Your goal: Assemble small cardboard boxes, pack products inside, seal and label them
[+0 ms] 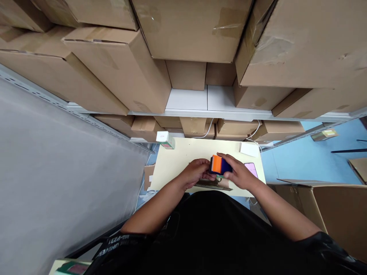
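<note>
A small orange and dark blue box (217, 164) is held in front of my body, over the near part of the cream table (183, 162). My right hand (239, 172) is closed round its dark blue right end, thumb on the near side and fingers on the far side. At the box's dark left end, my left hand (197, 172) has its thumb and fingers curled against the edge. Part of that end is hidden by the fingers. Beneath the hands, a brown cardboard piece (213, 184) lies along the table's near edge, partly covered.
A white and green carton (166, 140) stands at the table's far left. On the right are a phone (251, 170) with a lit screen and a white box (249, 149). Shelves with several cardboard boxes (195, 30) rise ahead. A large open carton (323, 206) stands at right.
</note>
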Demonstrator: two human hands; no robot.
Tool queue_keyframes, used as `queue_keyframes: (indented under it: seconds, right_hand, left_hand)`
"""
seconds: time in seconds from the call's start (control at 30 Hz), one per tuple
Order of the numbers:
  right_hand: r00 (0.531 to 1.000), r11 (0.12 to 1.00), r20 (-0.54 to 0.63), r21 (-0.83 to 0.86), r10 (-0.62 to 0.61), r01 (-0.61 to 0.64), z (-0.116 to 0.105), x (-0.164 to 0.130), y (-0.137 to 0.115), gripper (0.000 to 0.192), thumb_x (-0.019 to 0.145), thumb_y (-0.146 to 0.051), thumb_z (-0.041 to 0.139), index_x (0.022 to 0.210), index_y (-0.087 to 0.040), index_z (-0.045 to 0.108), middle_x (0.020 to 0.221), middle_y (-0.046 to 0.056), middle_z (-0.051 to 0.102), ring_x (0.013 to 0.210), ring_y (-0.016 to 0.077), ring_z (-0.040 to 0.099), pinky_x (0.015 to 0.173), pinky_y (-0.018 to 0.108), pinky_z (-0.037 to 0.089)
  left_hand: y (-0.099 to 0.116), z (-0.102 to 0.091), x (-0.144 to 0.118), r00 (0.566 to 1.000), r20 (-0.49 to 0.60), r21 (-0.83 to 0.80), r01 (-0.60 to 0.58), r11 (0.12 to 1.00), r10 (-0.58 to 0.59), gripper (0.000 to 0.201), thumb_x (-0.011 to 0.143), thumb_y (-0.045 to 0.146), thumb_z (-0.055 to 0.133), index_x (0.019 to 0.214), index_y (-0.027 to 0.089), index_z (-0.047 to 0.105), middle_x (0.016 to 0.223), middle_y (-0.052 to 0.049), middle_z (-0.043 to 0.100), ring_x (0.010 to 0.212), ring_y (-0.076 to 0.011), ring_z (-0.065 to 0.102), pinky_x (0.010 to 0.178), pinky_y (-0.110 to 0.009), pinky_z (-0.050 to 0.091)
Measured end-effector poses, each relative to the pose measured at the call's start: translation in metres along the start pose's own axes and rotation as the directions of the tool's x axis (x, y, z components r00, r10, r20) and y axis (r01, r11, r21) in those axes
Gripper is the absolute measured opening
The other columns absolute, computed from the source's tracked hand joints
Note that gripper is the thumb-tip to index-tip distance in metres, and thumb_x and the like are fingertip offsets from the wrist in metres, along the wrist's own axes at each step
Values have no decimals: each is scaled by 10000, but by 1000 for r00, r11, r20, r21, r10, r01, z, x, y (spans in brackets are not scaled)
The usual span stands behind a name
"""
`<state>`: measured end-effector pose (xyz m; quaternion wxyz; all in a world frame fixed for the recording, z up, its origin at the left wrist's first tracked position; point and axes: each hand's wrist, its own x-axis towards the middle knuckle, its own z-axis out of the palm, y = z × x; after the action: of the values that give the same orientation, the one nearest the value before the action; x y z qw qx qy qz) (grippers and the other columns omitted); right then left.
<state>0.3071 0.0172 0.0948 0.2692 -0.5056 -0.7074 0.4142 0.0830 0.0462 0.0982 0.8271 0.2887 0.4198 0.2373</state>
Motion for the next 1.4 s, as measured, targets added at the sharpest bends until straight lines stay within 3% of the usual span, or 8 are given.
queue_keyframes:
  seconds: [0.07,0.1,0.33,0.53,0.97,1.13,1.27,1.4]
  right_hand:
    - [999,988,-2,-148,37,-37,5,-1,-6,958,717,-590,829,1537,-296,428,1418,121,577,1252,358,586,1014,487,473]
    - [998,976,-17,-207,63,-65,8,0,-9,980,690,-579,853,1528,-299,428,1400,123,583,1221,356,601,979,478,487]
    - [997,908,2,-411,83,-75,11,5,-17,508,761,-376,803,1210,-265,593,1064,84,692,922,277,649,742,346,436]
    - [994,905,48,-420,98,-69,7,3,-20,506,765,-536,801,1124,-264,570,983,70,685,830,257,628,678,324,377]
    - [988,910,68,-402,136,-98,2,5,-32,490,739,-506,820,1084,-271,563,938,52,696,784,238,615,648,303,332]
    - [970,829,61,-534,235,-167,-12,-3,-19,436,770,-509,770,1040,-265,531,900,32,696,784,241,629,629,291,334]
    - [950,851,40,-458,309,-257,-23,-11,-7,458,781,-531,747,1071,-270,506,904,24,689,781,233,625,635,288,378]
    - [937,900,60,-307,344,-310,-32,-10,-9,445,773,-529,753,1052,-272,521,903,5,676,776,218,615,653,290,414]
  left_hand:
    - [1,1,0,999,-18,64,-34,997,35,53,805,188,643,819,164,599,716,-25,699,631,-146,704,680,-280,602]
    - [2,2,0,998,-28,114,-58,992,62,30,802,179,620,800,174,591,700,-12,690,623,-142,697,666,-269,592]
    - [4,-6,-2,986,-79,427,-97,899,144,62,791,197,561,742,228,543,559,26,634,524,-157,632,540,-246,503]
    - [-4,-2,-4,985,-140,373,-42,927,101,71,795,201,538,744,245,517,515,47,600,449,-146,573,481,-241,470]
    - [-4,4,-17,957,-168,403,-152,902,237,64,769,219,529,709,227,511,507,61,581,458,-121,570,488,-217,452]
    - [25,-18,-29,870,-300,328,-292,899,392,116,765,269,551,675,211,507,545,60,573,425,-108,542,455,-230,438]
    - [51,-27,-36,894,-242,360,-279,890,378,123,757,256,589,670,200,524,568,43,596,436,-113,567,462,-235,448]
    - [51,-32,-34,877,-304,292,-287,912,373,108,746,263,589,679,196,538,569,39,595,443,-119,566,460,-247,472]
